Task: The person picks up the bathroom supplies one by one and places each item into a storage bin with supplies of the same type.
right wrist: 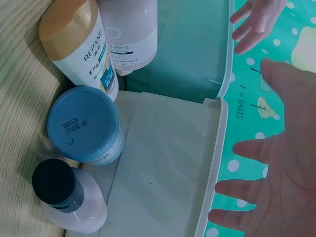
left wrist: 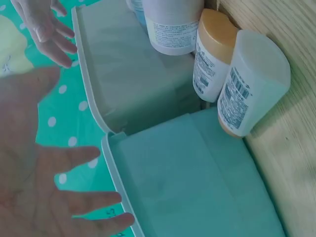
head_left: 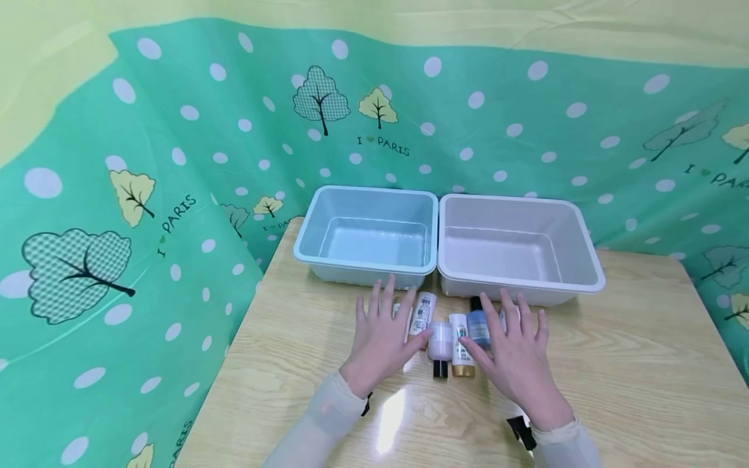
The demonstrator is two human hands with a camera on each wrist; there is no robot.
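Note:
Several bottles lie in a row on the table. My left hand [head_left: 380, 335], fingers spread, is over the left end, partly hiding a white bottle [left wrist: 254, 81]; another white bottle [head_left: 424, 311] lies beside its fingers. In the middle are a lilac bottle [head_left: 441, 339] with a black cap and a white bottle [head_left: 461, 338] with a gold cap. My right hand [head_left: 517, 361], also spread, is over the right end by a blue bottle [head_left: 478, 327]. Partly hidden beneath it is a pale bottle [right wrist: 81, 207] with a black cap. Neither hand holds anything.
A light blue bin [head_left: 365, 268] and a grey bin [head_left: 517, 285] stand side by side behind the bottles, with nothing inside. A green dotted cloth [head_left: 246, 130] hangs behind and left of the wooden table [head_left: 643, 364].

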